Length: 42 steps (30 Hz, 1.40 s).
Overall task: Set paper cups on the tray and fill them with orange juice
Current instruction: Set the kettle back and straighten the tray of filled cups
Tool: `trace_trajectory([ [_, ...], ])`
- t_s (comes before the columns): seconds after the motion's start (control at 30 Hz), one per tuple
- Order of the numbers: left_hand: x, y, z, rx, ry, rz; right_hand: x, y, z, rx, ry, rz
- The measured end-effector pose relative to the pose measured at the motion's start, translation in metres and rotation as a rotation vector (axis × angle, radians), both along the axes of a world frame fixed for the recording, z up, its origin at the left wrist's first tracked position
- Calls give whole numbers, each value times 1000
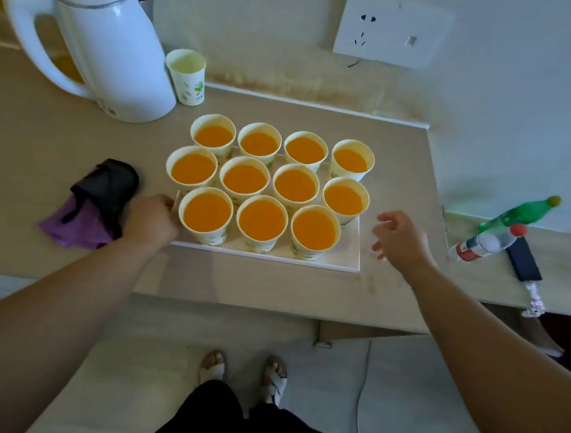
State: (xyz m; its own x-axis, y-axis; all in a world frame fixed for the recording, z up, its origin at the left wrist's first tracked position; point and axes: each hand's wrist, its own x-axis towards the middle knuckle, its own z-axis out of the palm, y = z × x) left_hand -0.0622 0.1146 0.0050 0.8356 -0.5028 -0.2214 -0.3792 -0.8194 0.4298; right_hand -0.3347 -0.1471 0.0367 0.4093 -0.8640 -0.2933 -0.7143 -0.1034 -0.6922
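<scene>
Several paper cups full of orange juice stand in three rows on a white tray on the beige table. My left hand grips the tray's left edge beside the nearest left cup. My right hand hovers just off the tray's right edge, fingers spread and holding nothing. One more paper cup stands off the tray, behind it, next to the kettle; it holds no orange juice that I can see.
A white electric kettle stands at the back left. A black and purple cloth lies left of the tray. Two plastic bottles and a dark phone lie on a lower surface at the right. A wall socket is behind.
</scene>
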Motion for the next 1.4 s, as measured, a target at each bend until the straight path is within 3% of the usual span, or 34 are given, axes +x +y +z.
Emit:
trace_trajectory([
  [0.13,4,-5,0,45,-48,23,14,1,-10,75,210,167],
  [0.43,15,-12,2,324,-74,-26,39,-6,-20,-128,529,177],
  [0.93,11,-19,6,308,-76,-118,47,-3,-24,-111,426,169],
  [1.4,-8,-10,7,91,-107,-101,41,15,-39,-275,413,117],
])
